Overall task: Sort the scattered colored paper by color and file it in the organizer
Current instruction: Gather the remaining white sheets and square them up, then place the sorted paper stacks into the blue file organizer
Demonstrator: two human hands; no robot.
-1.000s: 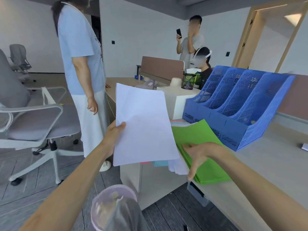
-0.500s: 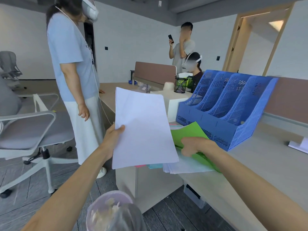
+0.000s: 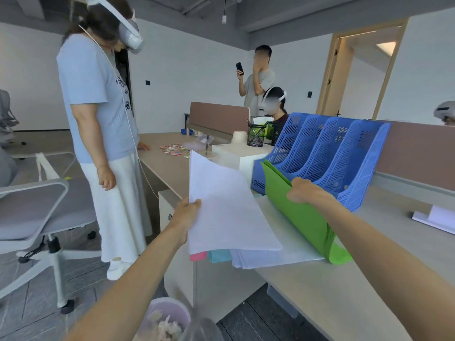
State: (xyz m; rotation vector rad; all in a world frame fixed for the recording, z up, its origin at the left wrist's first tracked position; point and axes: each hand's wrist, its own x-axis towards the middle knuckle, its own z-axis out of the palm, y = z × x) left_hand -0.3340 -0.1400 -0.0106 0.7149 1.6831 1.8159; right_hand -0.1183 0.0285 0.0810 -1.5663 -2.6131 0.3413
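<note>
Now: both hands loaded, green stack tipped up toward the organizer.

Right hand (image 3: 301, 191) grips the upper edge of the thick stack of green paper sheets (image 3: 298, 217), fingers curled over it; stack stands tilted on its lower edge on the pale wooden desk (image 3: 344, 291), just in front of the blue perforated plastic four-slot organizer (image 3: 327, 153). Left hand (image 3: 188, 209) pinches a sheaf of white paper (image 3: 226, 207) by its left edge, held up clear of the desk. Loose white sheets (image 3: 290, 247), a pink sheet (image 3: 198, 255) and a teal sheet (image 3: 219, 255) lie beneath at the desk's edge. Judgement: square the green edges against the desk first, then lift clear of the slot lip and lower into one slot; loose grip risks sheets fanning out.
</note>
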